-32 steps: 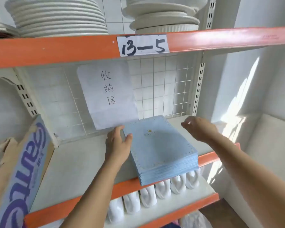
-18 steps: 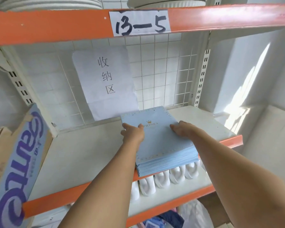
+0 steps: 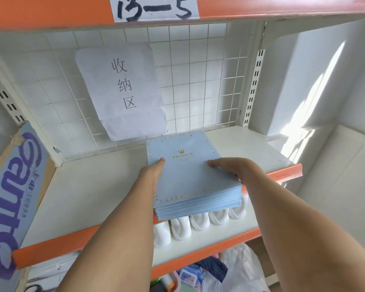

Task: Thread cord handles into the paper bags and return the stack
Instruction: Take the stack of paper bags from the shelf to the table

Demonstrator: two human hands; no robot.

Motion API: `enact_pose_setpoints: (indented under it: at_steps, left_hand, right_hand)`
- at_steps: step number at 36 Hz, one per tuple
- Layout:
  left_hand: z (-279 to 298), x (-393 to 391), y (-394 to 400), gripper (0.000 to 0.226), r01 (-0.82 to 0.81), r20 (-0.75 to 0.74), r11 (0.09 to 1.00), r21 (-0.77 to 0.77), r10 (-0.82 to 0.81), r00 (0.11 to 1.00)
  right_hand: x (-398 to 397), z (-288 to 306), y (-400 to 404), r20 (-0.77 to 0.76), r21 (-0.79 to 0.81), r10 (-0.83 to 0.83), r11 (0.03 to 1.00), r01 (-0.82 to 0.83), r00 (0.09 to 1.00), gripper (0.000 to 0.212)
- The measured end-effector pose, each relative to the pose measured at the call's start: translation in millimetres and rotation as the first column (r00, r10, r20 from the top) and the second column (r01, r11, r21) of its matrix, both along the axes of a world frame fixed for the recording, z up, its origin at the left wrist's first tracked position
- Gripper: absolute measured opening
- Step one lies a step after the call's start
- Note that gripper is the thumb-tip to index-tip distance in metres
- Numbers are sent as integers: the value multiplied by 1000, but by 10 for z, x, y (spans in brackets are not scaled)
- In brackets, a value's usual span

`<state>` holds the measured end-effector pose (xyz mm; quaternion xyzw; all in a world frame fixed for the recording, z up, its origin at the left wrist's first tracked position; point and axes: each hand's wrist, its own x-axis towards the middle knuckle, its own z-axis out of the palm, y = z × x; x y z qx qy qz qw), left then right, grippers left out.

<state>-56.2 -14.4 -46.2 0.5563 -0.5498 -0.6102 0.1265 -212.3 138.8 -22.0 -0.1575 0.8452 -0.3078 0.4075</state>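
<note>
Paper bags (image 3: pixel 190 178), a flat blue stack, lie on the white shelf (image 3: pixel 93 199) with their near end jutting past its orange front lip. Left hand (image 3: pixel 151 178) grips the stack's left edge, thumb on top; right hand (image 3: pixel 230 169) clamps the right edge, fingers underneath. With so many slick sheets, uneven pressure could, I reckon, let the lower bags slide out and fan apart.

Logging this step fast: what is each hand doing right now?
Left hand: holding the left edge of the stack of blue paper bags, thumb on top.
Right hand: holding the stack's right edge, fingers curled over the side.
</note>
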Motion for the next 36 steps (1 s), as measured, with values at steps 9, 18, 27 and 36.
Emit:
enact_pose_setpoints:
  at_steps: [9, 18, 27, 36]
  left_hand:
    - [-8, -1, 121, 83, 57, 9, 996, 62, -57, 998]
    - [63, -186, 383, 77, 8, -92, 991, -132, -20, 996]
    - [-39, -355, 845, 60, 220, -191, 956, -193, -257, 947]
    - [-265, -464, 1708, 42, 561, -164, 785, -264, -609, 776]
  right_hand:
    - [-5, 34, 134, 89, -45, -37, 998, 41, 995, 28]
    - [26, 24, 415, 153, -255, -323, 900, 353, 934, 37]
    - [298, -186, 1070, 96, -410, -660, 656, 634, 745, 49]
    - [907, -503, 2092, -107, -317, -900, 433, 844, 422, 53]
